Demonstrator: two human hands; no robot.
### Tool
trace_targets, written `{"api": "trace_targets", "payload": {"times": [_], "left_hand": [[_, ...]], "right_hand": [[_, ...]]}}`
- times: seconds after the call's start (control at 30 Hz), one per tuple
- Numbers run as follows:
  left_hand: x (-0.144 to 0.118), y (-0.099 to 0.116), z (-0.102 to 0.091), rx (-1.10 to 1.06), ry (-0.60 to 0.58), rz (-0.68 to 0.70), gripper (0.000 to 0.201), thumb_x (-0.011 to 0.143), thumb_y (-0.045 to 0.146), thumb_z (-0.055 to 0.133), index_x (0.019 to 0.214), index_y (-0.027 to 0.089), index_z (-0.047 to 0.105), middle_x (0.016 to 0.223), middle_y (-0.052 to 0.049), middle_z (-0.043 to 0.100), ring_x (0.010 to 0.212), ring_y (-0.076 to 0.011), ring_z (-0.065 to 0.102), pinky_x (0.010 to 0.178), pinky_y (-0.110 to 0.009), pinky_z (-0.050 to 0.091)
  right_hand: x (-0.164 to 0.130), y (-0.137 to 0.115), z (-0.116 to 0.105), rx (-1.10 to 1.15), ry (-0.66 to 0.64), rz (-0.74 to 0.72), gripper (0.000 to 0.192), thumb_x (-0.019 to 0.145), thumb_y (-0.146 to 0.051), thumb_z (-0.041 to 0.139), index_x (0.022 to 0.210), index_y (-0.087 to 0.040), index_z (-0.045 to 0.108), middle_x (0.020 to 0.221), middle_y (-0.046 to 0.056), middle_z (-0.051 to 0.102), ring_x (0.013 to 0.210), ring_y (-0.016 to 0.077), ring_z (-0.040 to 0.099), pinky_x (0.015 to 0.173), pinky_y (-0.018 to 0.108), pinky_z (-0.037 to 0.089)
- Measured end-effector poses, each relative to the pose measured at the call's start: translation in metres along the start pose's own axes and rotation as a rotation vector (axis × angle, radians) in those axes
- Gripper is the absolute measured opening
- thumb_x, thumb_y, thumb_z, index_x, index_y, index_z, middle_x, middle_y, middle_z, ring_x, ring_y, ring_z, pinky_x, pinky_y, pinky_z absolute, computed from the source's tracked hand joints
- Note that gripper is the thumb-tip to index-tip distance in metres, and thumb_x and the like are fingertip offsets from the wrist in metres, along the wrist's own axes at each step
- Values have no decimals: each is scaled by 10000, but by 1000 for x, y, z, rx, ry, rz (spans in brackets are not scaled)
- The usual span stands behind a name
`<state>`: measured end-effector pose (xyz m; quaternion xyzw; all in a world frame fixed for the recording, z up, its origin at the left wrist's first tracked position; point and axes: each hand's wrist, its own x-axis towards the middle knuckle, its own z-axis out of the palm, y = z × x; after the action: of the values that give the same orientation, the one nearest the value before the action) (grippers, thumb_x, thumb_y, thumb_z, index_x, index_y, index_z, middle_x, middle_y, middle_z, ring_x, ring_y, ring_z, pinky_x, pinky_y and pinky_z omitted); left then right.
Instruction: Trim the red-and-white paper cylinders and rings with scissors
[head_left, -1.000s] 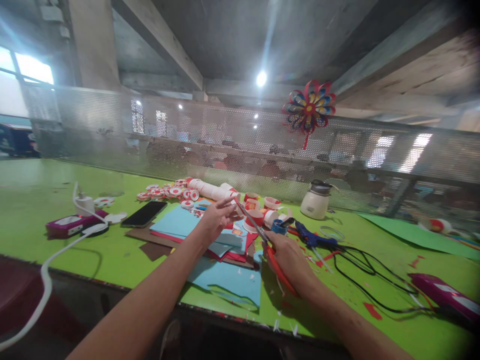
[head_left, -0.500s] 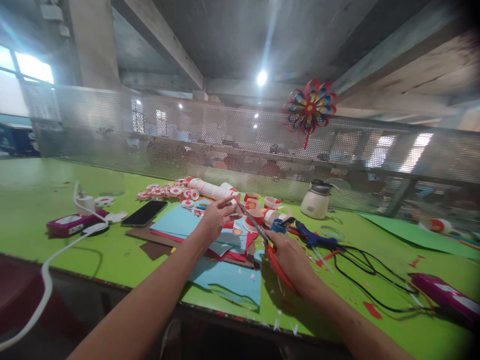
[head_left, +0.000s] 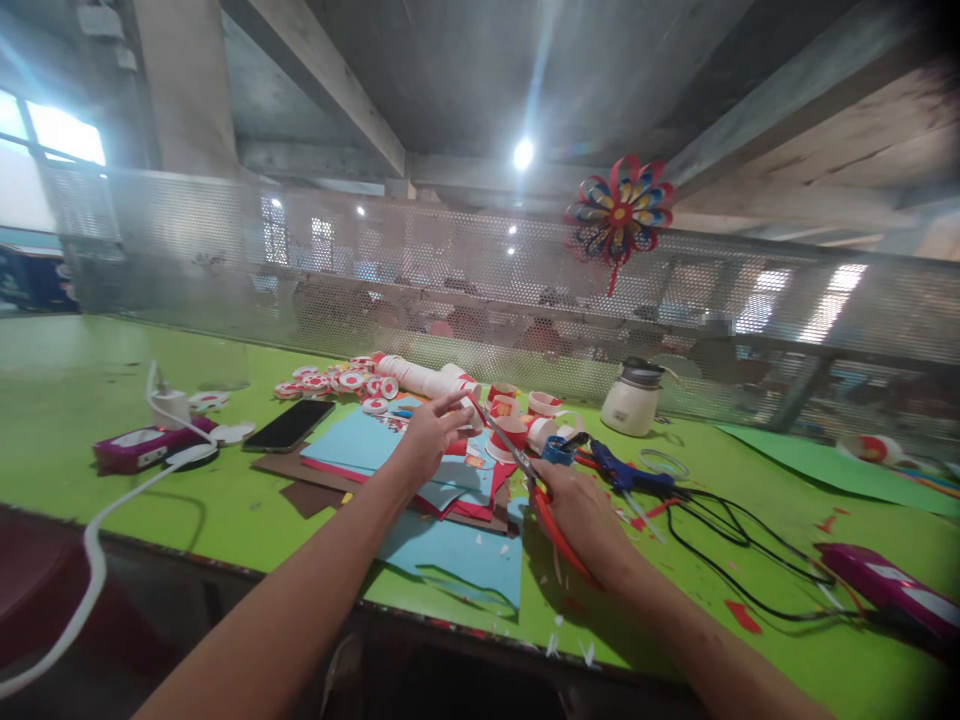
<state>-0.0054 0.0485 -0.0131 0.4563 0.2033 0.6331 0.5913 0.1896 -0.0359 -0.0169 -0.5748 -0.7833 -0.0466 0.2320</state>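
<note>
Scissors (head_left: 517, 462) with red handles, blades parted, clenched in right hand (head_left: 577, 510), left hand (head_left: 427, 440) grip pinching small white paper piece (head_left: 471, 403)

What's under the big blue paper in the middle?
Under the blue paper lie red sheets and brown card, edges peeking out, on the green table. Anything beneath its middle is covered.

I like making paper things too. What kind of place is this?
Probably a craft workshop: coloured paper sheets cover the green table, the right hand holds red scissors, and a paper flower hangs above.
</note>
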Motion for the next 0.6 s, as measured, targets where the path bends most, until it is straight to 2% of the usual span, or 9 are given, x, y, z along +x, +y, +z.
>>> {"api": "trace_targets", "payload": {"times": [0.2,0.6], "left_hand": [[1,0,-2,-17,-21,-13,360,655,134,715,1005,134,630,876,-82,661,709,-185,642,753,-388,494],[0,1,-1,9,-12,-20,385,652,143,718,1023,114,619,863,-86,665,716,-177,636,747,-378,503]], "right_hand": [[0,2,2,-55,5,-7,444,784,-97,448,1201,-183,574,1065,121,655,975,254,587,819,306,385],[1,3,2,-34,8,-8,395,796,-101,421,1127,-193,618,975,108,686,902,253,615,746,294,391]]}}
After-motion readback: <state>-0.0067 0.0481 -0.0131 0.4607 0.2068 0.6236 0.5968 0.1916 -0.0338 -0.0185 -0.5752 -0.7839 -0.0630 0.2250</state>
